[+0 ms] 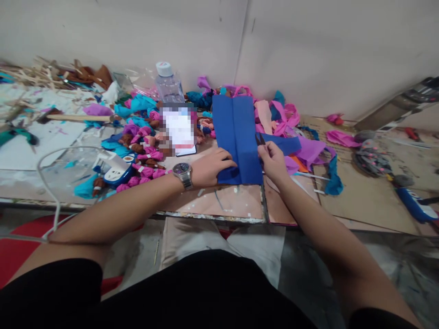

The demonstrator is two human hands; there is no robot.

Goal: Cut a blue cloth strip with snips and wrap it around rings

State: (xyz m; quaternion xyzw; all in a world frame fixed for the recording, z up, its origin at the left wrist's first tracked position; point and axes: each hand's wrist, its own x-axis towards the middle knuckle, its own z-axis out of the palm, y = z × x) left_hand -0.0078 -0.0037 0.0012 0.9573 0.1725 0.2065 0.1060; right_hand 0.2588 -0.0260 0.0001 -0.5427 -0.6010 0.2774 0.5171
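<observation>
A folded piece of blue fabric (245, 146) lies over the table's front part, with a crease down its length. My left hand (219, 167), with a watch (183, 174) at the wrist, rests on the fabric's lower left corner, its fingers curled and gripping the cloth. In my right hand (273, 161) is a pair of small dark scissors (260, 140), blades slightly apart and pointing up at the fabric's right edge. The handles are hidden in my fingers. Another blue strip (283, 144) sticks out to the right behind the hand.
Knotted bundles of colored cloth (147, 151) crowd the left side around a phone (180, 130) and a bottle (169, 84). A hammer (80, 118) and a white cable (56, 201) are further left. Purple scraps (310, 153), a pincushion (372, 157) and cardboard (346, 192) are at right.
</observation>
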